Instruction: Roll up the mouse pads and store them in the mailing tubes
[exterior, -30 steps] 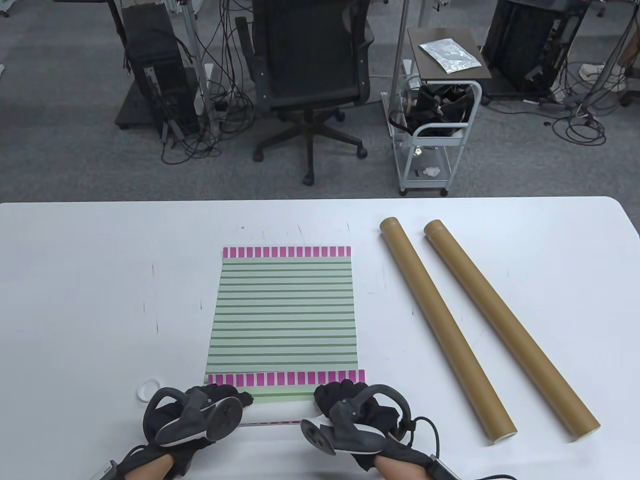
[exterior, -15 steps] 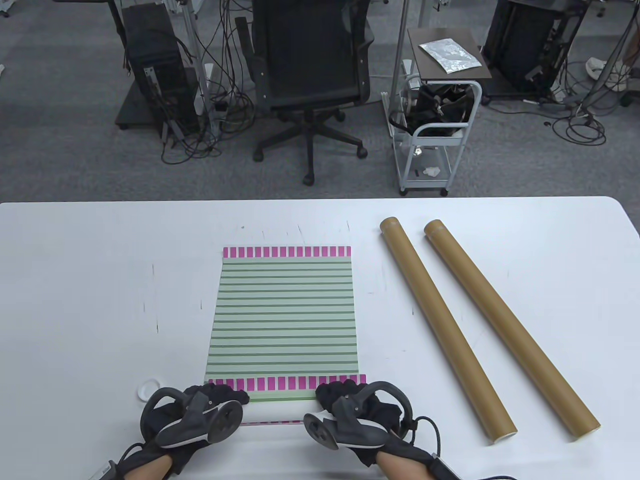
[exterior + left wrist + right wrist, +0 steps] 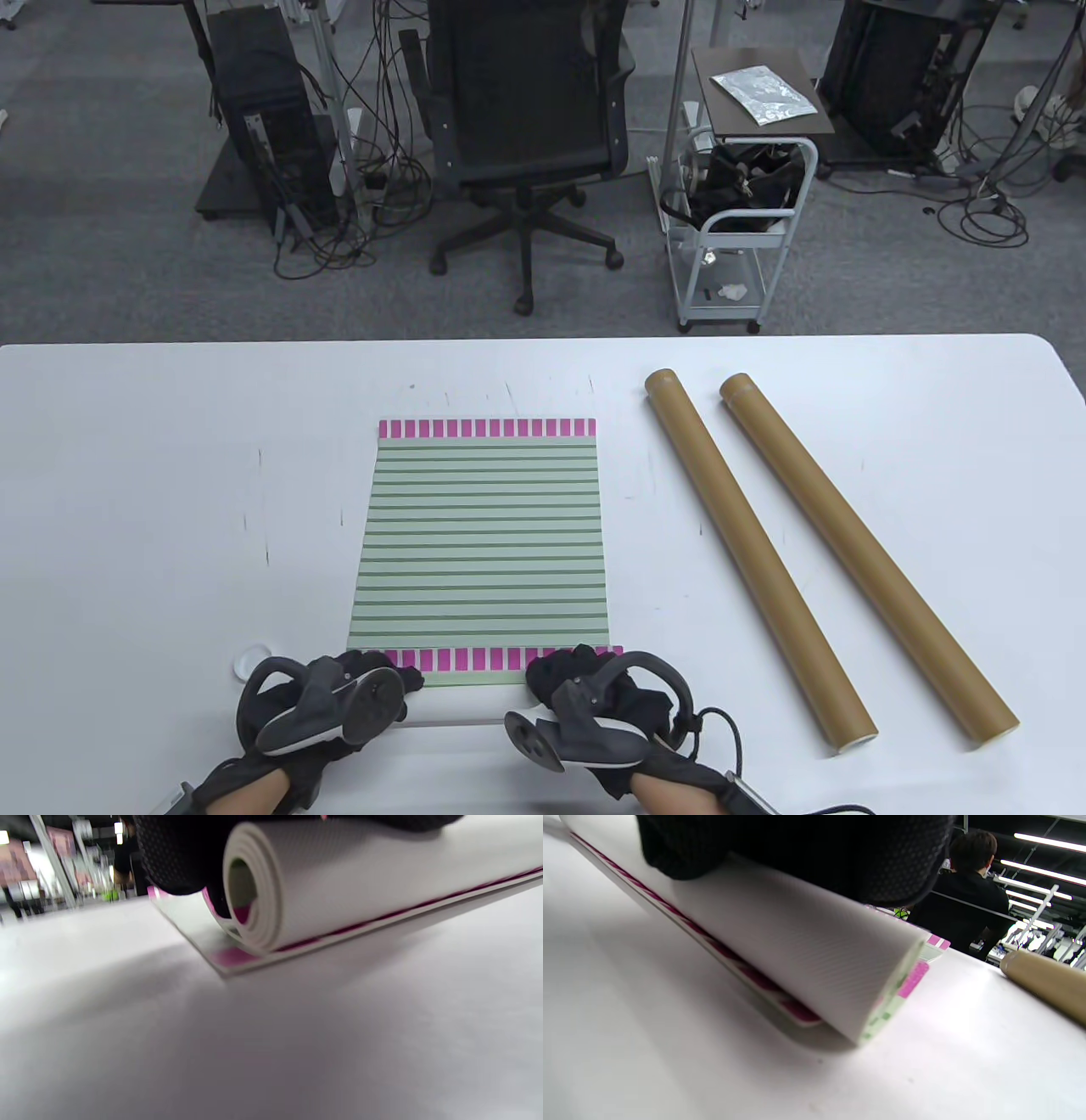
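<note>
Gripping the rolled near end of the mouse pad (image 3: pixel 482 526), left hand (image 3: pixel 318 709) and right hand (image 3: pixel 594 705) curl fingers over it at table 6 o'clock. Two mailing tubes (image 3: pixel 755 556) lie at 3 o'clock, apart from the pad.

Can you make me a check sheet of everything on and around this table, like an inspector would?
Surface: white table, faint scuff marks.
Job's things: striped mouse pad lies mostly flat, its near end curled into a roll; two brown mailing tubes lie side by side to its right, apart from it.
Clutter: small white ring beside the left hand; a tube cap, perhaps.
Grippers: left hand and right hand each grip an end of the roll, fingers curled over it.
Cables: black lead runs from the right wrist; tangled floor cables beyond the table.
Surroundings: office chair, white cart, carpeted floor.
</note>
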Tool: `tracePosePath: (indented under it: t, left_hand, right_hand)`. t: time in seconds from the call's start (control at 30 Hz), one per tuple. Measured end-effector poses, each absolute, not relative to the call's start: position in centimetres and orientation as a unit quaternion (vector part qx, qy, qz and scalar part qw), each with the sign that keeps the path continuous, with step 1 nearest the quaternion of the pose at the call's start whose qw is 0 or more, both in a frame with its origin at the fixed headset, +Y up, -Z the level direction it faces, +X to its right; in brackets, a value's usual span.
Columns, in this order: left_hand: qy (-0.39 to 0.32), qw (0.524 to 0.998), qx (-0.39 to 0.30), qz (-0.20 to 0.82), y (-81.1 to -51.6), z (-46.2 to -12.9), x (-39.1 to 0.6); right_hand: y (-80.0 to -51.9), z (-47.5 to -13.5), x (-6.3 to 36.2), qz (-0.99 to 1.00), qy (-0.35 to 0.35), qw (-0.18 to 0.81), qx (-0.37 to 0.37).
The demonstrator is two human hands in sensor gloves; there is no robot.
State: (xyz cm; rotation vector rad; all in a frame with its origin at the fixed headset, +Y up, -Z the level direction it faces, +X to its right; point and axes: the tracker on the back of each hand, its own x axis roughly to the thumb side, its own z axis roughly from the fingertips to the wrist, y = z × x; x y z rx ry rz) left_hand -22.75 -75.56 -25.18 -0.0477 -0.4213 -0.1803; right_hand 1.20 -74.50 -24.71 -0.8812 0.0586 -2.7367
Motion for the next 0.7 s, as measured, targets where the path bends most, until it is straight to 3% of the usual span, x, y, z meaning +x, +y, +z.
tracePosePath:
  t: [0.07, 0.13, 0.27, 0.33, 0.43, 0.5, 0.6, 0.7]
  left_hand:
    - [-0.242, 0.961, 0.053, -0.125, -75.0, -24.2, -22.5]
    - [-0.262, 0.949, 0.072, -0.161, -74.8, -23.6, -21.7]
    - [-0.252, 0.949, 0.07, -0.179, -75.5, -23.9, -21.2]
    - [-0.238, 0.957, 0.053, -0.16, -75.6, -24.5, -21.4]
    - [-0.223, 0.966, 0.023, -0.125, -75.7, -25.1, -21.7]
    - [-0.213, 0.97, 0.005, -0.115, -75.9, -25.5, -22.0]
    - [-0.204, 0.973, -0.045, -0.1, -76.4, -26.0, -22.2]
    - [-0.215, 0.969, -0.02, -0.118, -76.0, -25.8, -22.0]
  right_hand:
    - [-74.6, -24.9, 1.2, -0.944, 0.021, 0.137, -0.299]
    - [-74.9, -25.0, 1.1, -0.944, 0.021, 0.142, -0.296]
    - [-74.3, -25.2, 1.3, -0.942, 0.001, 0.155, -0.299]
    - [-73.2, -25.3, 1.8, -0.948, 0.027, 0.13, -0.288]
    - [-74.2, -25.4, 1.7, -0.951, -0.01, 0.114, -0.288]
    - [-74.5, -25.6, 1.7, -0.945, 0.041, 0.155, -0.286]
    - [-75.0, -25.9, 1.7, -0.949, 0.04, 0.146, -0.276]
    - [-74.7, -25.9, 1.8, -0.951, 0.031, 0.127, -0.281]
